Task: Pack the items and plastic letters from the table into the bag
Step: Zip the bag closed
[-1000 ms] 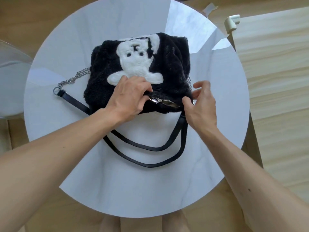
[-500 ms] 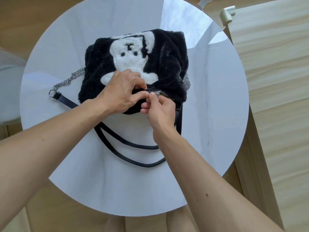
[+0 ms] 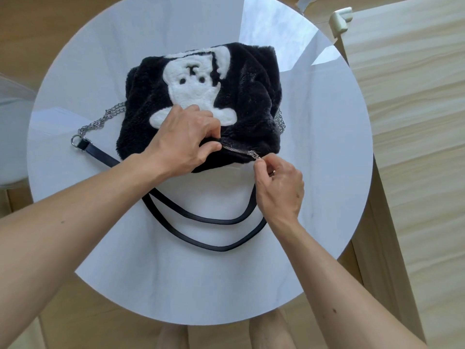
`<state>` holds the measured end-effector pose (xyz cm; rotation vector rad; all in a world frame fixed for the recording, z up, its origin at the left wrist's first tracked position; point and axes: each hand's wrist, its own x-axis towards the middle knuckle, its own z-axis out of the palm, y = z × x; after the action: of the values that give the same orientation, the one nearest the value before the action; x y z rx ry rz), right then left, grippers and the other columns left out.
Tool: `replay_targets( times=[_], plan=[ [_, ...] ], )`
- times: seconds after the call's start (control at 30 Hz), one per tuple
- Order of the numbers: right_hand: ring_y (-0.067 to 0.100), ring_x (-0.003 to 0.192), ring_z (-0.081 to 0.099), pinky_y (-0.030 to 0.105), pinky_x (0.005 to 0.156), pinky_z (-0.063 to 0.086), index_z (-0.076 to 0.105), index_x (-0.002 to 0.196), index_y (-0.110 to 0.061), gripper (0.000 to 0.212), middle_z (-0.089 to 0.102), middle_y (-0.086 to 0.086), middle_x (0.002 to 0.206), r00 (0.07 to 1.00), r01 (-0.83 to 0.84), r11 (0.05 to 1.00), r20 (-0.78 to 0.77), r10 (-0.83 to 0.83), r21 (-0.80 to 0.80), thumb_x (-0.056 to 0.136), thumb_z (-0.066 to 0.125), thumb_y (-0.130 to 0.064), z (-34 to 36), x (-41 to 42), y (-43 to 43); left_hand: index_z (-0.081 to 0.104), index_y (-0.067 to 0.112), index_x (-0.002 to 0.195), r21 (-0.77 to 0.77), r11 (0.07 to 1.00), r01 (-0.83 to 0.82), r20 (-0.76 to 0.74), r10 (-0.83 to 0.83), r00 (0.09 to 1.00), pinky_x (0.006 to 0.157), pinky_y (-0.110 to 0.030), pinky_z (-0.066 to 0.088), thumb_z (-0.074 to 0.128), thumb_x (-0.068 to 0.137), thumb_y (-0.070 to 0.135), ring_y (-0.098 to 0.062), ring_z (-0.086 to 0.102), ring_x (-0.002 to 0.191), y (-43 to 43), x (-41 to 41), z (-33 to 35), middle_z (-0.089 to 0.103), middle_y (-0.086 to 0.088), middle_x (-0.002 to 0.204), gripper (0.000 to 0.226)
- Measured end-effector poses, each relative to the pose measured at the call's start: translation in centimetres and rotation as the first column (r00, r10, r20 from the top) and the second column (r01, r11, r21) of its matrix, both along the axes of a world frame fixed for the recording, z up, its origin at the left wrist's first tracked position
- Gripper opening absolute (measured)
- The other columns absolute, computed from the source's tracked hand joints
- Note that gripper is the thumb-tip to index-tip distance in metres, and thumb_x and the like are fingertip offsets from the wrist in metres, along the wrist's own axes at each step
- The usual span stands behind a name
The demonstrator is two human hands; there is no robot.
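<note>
A black furry bag (image 3: 254,96) with a white bear on its front lies on the round white table (image 3: 327,172). My left hand (image 3: 183,144) grips the bag's near edge at the left end of the silver zipper (image 3: 239,150). My right hand (image 3: 279,185) pinches the zipper pull (image 3: 254,155) near the bag's right end. The zipper teeth between my hands look closed. No loose items or plastic letters are in sight.
The bag's black straps (image 3: 208,222) loop on the table toward me, and a silver chain (image 3: 100,122) trails off to the left. A light wooden surface (image 3: 415,147) with a corner guard (image 3: 341,20) stands right of the table. A pale chair (image 3: 10,137) sits at the left.
My right hand took hold of the zipper pull beside my left hand and drew it rightward along the bag's edge. My left hand kept its hold on the bag.
</note>
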<state>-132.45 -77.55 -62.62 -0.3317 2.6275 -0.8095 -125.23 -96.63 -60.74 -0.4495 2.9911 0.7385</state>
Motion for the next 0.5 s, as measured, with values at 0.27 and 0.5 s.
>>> replay_targets(
  times=[0.27,0.5],
  plan=[
    [0.028,0.058,0.051,0.033,0.05,0.036,0.06,0.077,-0.016,0.029,0.062,0.001,0.069,0.972,-0.131,0.981,-0.176,0.155,0.143,0.096,0.052,-0.037,-1.0,0.2,1.0,0.064,0.018,0.084,-0.017,0.999,-0.034,0.014,0.035,0.999,0.086,-0.036,0.035,0.068,0.088,0.032,-0.02,0.053,0.082,0.3,0.0,-0.4,0.059,0.005,0.08,0.015],
    [0.028,0.05,0.05,0.027,0.046,0.022,0.065,0.074,-0.019,0.023,0.06,0.0,0.068,0.826,-0.427,0.868,-0.281,0.489,0.255,0.094,0.059,-0.029,-1.6,0.6,2.6,0.065,0.016,0.082,0.024,0.998,-0.055,0.007,0.055,0.998,0.081,-0.03,0.032,0.072,0.085,0.027,-0.019,0.053,0.079,0.8,0.3,-0.6,0.058,0.005,0.077,0.014]
  ],
)
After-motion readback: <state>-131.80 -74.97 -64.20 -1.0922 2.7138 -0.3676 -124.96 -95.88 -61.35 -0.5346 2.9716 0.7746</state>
